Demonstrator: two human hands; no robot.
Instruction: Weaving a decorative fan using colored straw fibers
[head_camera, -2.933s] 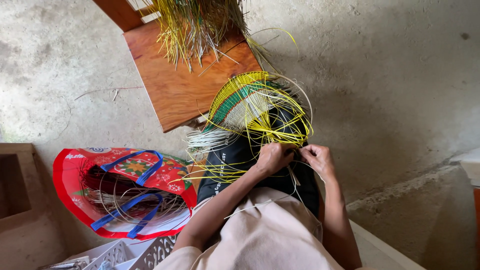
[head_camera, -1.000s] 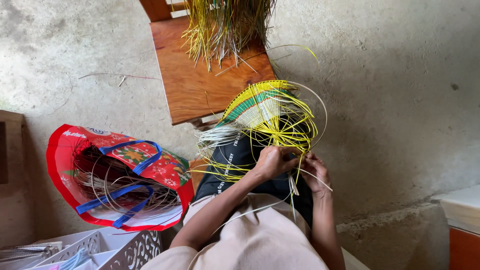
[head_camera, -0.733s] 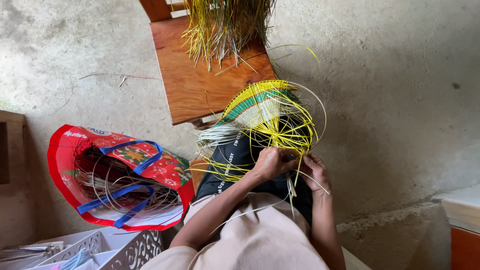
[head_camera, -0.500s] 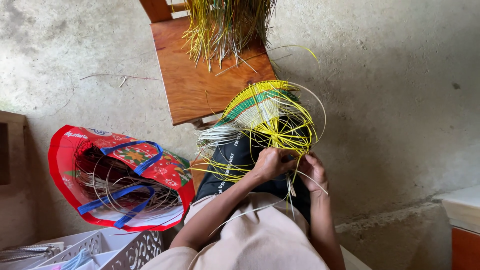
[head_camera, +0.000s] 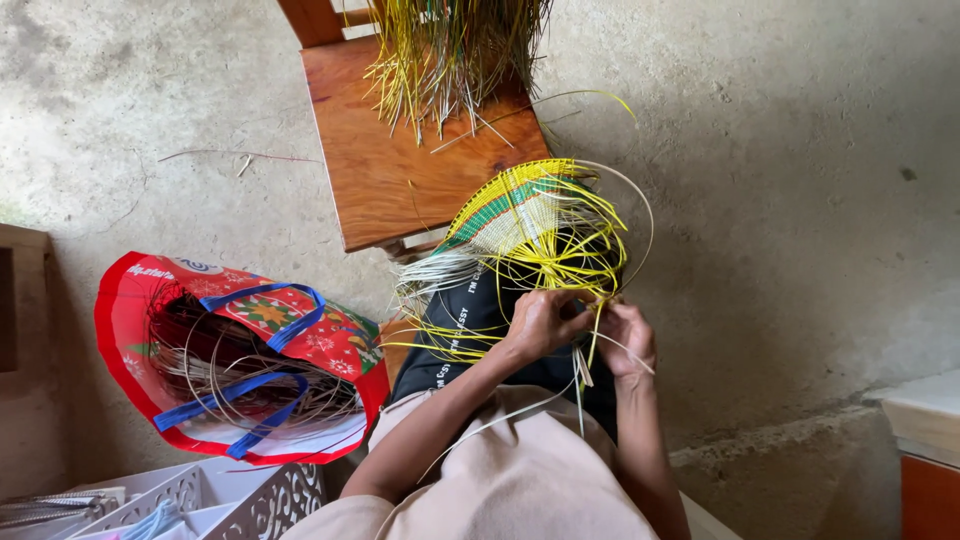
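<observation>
Count: two hands, left (head_camera: 540, 322) and right (head_camera: 627, 338); one woven basket (head_camera: 520, 225); one red bag (head_camera: 235, 360); one wooden chair (head_camera: 400, 160); one white crate (head_camera: 225, 495).

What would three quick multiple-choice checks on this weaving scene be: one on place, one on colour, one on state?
1. Where does the loose bundle of yellow-green strips lie?
A. in the red bag
B. on the wooden stool
C. in the white crate

2. What colour are the red bag's handles?
A. blue
B. yellow
C. black

3. How do the two hands stand?
A. both on the woven piece's strands
B. both idle
C. one in the bag

Answers:
1 B, it rests on the wooden stool.
2 A, blue loops.
3 A, left hand and right hand grip yellow strands of the woven piece.
</observation>
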